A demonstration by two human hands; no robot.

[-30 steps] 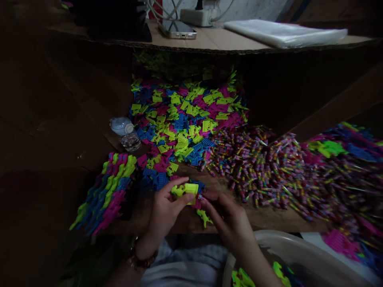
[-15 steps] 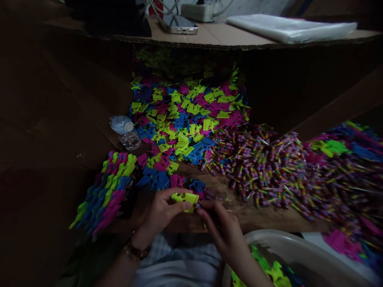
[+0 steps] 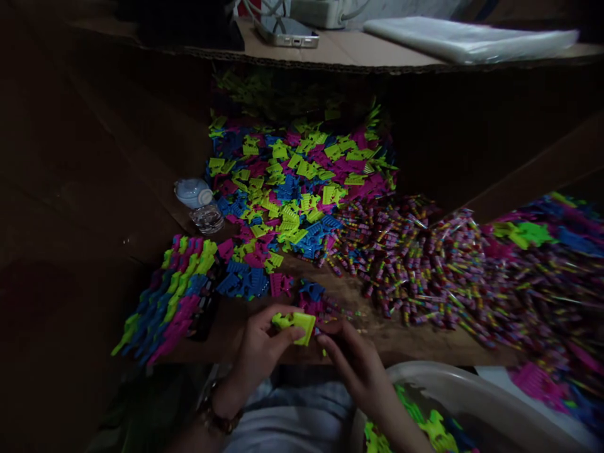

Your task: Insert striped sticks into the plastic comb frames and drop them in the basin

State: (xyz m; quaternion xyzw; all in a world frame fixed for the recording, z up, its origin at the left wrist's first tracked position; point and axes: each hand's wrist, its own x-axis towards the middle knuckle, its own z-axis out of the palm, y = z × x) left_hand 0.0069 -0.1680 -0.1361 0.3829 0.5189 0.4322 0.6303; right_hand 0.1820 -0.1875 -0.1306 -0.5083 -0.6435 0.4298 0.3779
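My left hand pinches a yellow-green plastic piece between thumb and fingers, just above the near edge of the wooden board. My right hand meets it from the right, fingertips closed against the piece's right end on something small I cannot make out. Behind the hands lies a heap of yellow, pink and blue plastic pieces. A spread of small multicoloured sticks covers the board to the right.
A stacked row of coloured pieces lies at the left. A small bottle rests on its side. A pale tub with finished pieces stands at lower right. A cardboard shelf holds a phone and plastic sheets.
Both hands stay joined on the yellow-green piece and have drifted slightly lower in view. The camera has tipped a little, shifting the shelf upward.
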